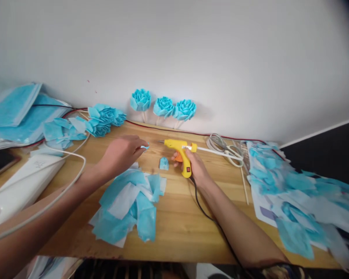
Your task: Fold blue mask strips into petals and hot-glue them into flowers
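My right hand (pixel 194 166) grips a yellow hot glue gun (pixel 178 149) by its handle, nozzle pointing left, a white glue stick poking out the back. My left hand (pixel 122 152) reaches over the wooden table (pixel 180 217), fingers pinched on a small blue piece (pixel 144 147) near the nozzle. A small folded blue petal (pixel 164 163) lies on the table between the hands. A pile of blue and white cut fabric pieces (pixel 130 207) sits just below my left hand.
Three finished blue flowers (pixel 163 106) lean against the wall, with more blue flowers (pixel 104 118) to the left. Blue face masks (pixel 17 110), a white device (pixel 23 180) with a cable, scissors (pixel 227 149) and a heap of blue scraps (pixel 296 190) lie around.
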A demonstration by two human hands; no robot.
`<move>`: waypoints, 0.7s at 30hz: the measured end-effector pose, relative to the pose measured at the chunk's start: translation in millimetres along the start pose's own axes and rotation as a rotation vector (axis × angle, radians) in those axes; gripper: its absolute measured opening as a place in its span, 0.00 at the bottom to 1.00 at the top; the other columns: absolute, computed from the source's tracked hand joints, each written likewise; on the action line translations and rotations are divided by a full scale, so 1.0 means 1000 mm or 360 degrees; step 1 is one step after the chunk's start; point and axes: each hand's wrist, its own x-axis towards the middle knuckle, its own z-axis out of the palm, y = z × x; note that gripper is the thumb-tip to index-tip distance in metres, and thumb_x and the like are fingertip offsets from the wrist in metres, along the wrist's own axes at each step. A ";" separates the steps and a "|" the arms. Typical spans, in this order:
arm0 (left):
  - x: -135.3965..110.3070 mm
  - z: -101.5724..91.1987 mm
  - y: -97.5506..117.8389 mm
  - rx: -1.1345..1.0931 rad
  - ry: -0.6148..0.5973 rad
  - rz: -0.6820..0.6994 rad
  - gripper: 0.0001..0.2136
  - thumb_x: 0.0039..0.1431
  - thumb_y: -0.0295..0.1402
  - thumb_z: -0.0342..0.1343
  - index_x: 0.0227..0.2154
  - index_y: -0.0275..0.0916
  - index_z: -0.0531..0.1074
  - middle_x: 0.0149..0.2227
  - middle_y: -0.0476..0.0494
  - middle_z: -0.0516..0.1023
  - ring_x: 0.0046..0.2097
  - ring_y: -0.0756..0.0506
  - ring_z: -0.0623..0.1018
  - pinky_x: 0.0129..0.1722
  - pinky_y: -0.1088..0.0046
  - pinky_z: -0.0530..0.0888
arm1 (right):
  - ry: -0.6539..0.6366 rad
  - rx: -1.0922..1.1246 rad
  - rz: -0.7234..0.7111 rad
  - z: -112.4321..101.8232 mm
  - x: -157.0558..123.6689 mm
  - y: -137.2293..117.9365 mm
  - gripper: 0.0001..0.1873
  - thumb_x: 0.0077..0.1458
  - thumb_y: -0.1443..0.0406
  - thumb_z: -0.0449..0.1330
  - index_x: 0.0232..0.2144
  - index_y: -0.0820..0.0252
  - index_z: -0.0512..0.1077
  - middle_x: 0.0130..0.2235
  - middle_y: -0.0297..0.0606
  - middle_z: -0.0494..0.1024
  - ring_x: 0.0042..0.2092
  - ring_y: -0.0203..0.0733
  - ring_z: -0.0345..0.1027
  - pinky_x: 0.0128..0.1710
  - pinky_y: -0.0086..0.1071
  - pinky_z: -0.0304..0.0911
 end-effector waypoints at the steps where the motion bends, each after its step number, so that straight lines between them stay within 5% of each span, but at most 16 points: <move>1: 0.002 0.001 0.006 -0.0019 -0.0016 0.0027 0.14 0.64 0.34 0.49 0.40 0.37 0.79 0.39 0.41 0.82 0.42 0.41 0.79 0.40 0.68 0.70 | 0.0009 0.0066 -0.0014 -0.001 0.001 0.002 0.20 0.52 0.48 0.64 0.34 0.60 0.77 0.33 0.38 0.81 0.33 0.39 0.76 0.28 0.29 0.69; 10: 0.009 -0.009 0.027 -0.0007 -0.0041 0.0070 0.14 0.65 0.35 0.48 0.33 0.37 0.79 0.36 0.42 0.83 0.39 0.42 0.79 0.37 0.70 0.69 | 0.0086 0.0248 0.0029 0.000 0.004 0.001 0.19 0.52 0.50 0.64 0.37 0.57 0.74 0.33 0.35 0.80 0.35 0.40 0.77 0.28 0.28 0.72; 21: -0.037 -0.043 0.021 -0.0255 -0.0106 -0.0225 0.15 0.66 0.40 0.49 0.34 0.38 0.78 0.34 0.45 0.82 0.35 0.46 0.78 0.34 0.73 0.68 | 0.0008 0.0221 -0.0017 -0.001 0.003 0.002 0.19 0.53 0.50 0.64 0.39 0.57 0.74 0.34 0.35 0.80 0.37 0.40 0.77 0.29 0.28 0.72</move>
